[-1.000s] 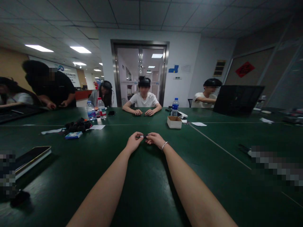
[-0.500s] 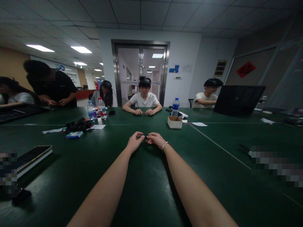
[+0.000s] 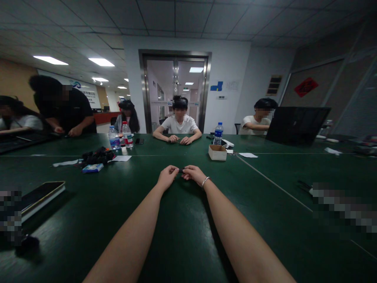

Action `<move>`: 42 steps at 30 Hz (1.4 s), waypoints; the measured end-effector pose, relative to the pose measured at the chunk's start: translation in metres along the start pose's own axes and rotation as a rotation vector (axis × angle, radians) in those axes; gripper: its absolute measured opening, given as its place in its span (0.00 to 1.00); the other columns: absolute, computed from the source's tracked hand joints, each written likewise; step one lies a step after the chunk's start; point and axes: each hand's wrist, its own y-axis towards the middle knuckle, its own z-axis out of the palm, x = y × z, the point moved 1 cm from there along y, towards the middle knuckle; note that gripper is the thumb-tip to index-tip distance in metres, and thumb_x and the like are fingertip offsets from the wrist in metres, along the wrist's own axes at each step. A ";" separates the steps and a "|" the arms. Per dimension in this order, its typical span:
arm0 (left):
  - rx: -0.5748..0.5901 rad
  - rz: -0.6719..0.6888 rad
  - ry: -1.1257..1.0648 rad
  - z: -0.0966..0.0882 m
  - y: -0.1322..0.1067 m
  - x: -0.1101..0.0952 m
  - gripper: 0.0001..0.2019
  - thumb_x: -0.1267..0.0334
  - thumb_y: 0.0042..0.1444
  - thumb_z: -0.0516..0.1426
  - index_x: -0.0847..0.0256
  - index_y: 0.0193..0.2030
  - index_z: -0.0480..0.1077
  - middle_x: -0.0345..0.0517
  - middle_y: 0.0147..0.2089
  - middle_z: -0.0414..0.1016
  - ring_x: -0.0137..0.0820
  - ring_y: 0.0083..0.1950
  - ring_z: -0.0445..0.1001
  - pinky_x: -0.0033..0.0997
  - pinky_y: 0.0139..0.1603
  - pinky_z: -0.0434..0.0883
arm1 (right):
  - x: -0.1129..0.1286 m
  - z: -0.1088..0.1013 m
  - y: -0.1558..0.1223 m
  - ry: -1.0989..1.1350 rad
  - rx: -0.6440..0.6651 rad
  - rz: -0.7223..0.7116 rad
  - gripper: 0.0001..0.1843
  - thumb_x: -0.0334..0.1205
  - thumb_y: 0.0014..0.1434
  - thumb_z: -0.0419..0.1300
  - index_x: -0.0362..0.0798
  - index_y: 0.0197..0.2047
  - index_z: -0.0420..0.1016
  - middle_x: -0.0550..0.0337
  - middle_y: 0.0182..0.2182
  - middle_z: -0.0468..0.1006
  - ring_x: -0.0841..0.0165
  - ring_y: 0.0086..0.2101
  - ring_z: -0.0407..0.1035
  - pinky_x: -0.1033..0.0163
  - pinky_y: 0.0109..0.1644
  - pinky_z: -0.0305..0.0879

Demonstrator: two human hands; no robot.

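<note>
Both my arms stretch out over the dark green table (image 3: 182,236). My left hand (image 3: 167,177) and my right hand (image 3: 193,173) meet at the middle of the table, fingers pinched together on a small dark object (image 3: 180,170) held between them. The object is too small to name. A thin bracelet (image 3: 205,181) sits on my right wrist. Both hands rest just above the tabletop.
A small cardboard box (image 3: 217,152) and a water bottle (image 3: 218,134) stand beyond my hands. Two bottles (image 3: 113,138), a black heap (image 3: 97,156) and papers lie at left. A phone (image 3: 39,193) lies near left. A laptop (image 3: 296,124) stands right. Several people sit around the table.
My hands stay pinched together on the small object with only slight finger shifts. The standing person at the left has leaned lower over the table.
</note>
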 end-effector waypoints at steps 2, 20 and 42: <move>0.007 -0.022 0.003 0.000 0.001 0.001 0.17 0.50 0.48 0.54 0.63 0.35 0.69 0.45 0.30 0.71 0.29 0.30 0.69 0.24 0.27 0.66 | 0.000 0.000 0.000 -0.006 -0.004 0.002 0.05 0.27 0.52 0.58 0.40 0.34 0.66 0.57 0.19 0.75 0.75 0.17 0.68 0.75 0.19 0.65; 0.020 0.093 -0.015 0.000 0.001 0.001 0.14 0.67 0.46 0.56 0.60 0.42 0.70 0.48 0.41 0.71 0.27 0.32 0.70 0.24 0.30 0.68 | 0.001 -0.001 0.000 0.001 0.001 0.008 0.04 0.26 0.54 0.56 0.39 0.35 0.65 0.56 0.19 0.75 0.75 0.17 0.68 0.75 0.20 0.65; 0.003 -0.052 0.127 0.001 0.002 0.002 0.26 0.41 0.52 0.45 0.64 0.32 0.70 0.46 0.27 0.71 0.29 0.26 0.69 0.25 0.26 0.65 | 0.005 0.001 -0.004 0.006 0.007 0.013 0.04 0.25 0.55 0.55 0.39 0.35 0.64 0.55 0.19 0.75 0.76 0.17 0.68 0.75 0.20 0.65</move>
